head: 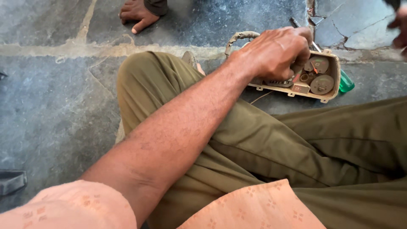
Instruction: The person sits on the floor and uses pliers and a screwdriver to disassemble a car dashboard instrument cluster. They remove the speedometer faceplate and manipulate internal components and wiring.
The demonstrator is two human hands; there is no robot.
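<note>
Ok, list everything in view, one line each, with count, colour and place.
Instrument cluster: one, beige housing with dusty round dials and an orange needle, on the floor beyond the knee.
Green object: one, bright green, poking out from behind the cluster's right end; kind unclear.
Stone floor: grey slabs with pale joints and cracks.
Dark object: one, black, at the left edge; kind unclear.
Another person's hand: one, resting on the floor at top.
Olive trousers: the wearer's, legs folded.
Peach sleeves: bottom edge.
Left hand: closed on the cluster.
Right hand: not in view.
</note>
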